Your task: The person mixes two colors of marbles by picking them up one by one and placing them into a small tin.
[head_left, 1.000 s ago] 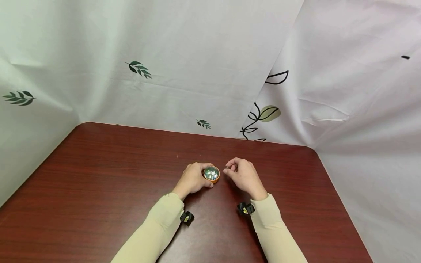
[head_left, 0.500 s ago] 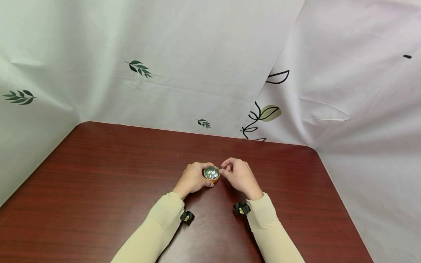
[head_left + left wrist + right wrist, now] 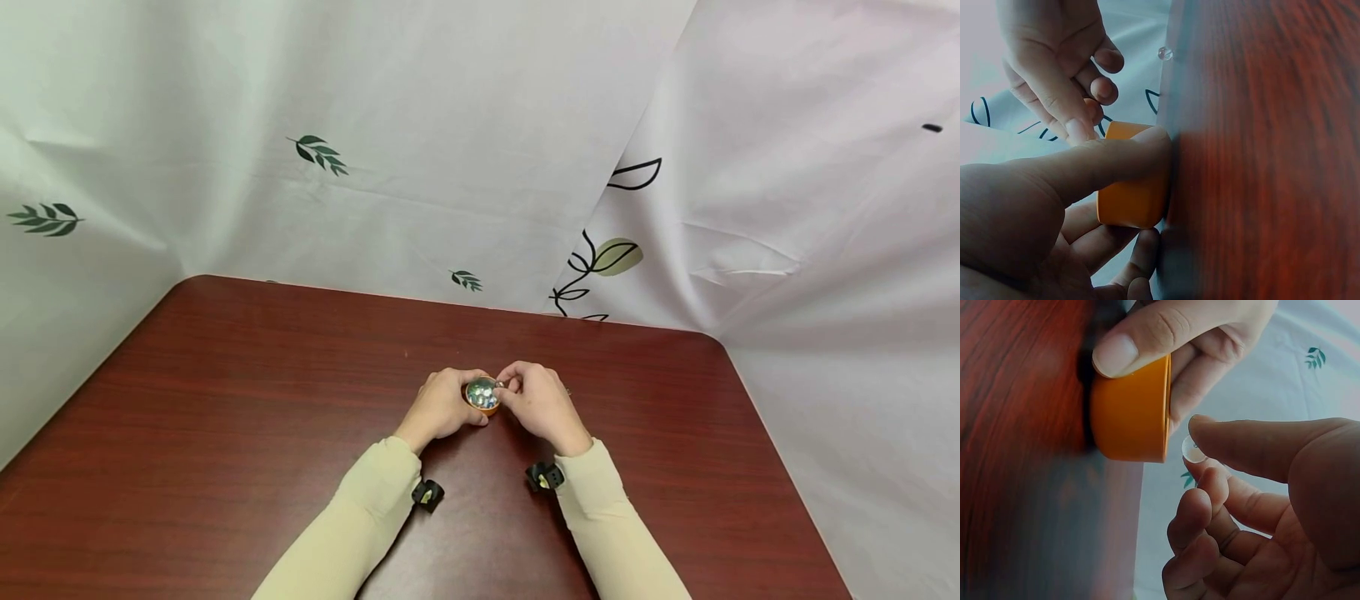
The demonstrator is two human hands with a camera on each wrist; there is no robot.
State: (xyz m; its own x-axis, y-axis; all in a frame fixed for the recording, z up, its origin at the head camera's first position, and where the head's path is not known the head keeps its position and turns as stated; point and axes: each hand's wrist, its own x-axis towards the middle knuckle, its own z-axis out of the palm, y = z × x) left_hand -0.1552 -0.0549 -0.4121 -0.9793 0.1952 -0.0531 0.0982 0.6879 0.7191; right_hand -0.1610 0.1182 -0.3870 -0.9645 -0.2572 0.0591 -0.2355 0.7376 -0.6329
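Note:
A small round orange bowl (image 3: 492, 411) stands on the table, with several shiny clear marbles (image 3: 480, 395) inside. My left hand (image 3: 442, 403) grips it from the left side, thumb and fingers around the wall, as the left wrist view also shows on the orange side (image 3: 1132, 200). Between the thumb and index finger of my right hand (image 3: 542, 403) I pinch a clear glass marble (image 3: 1191, 450), just beside the bowl's rim. Another marble (image 3: 567, 392) lies on the table to the right, partly hidden behind the right hand; it also shows in the left wrist view as a marble (image 3: 1165, 54).
The dark red wooden table (image 3: 300, 375) reaches back to a white curtain (image 3: 420, 167) printed with leaves. Each forearm, in a pale sleeve, carries a black wrist camera, such as the left camera (image 3: 428, 495) and the right camera (image 3: 544, 477).
My right hand has moved left with the pinched marble, up to the bowl's rim. The loose marble on the table has come into sight behind it. My left hand stays on the bowl.

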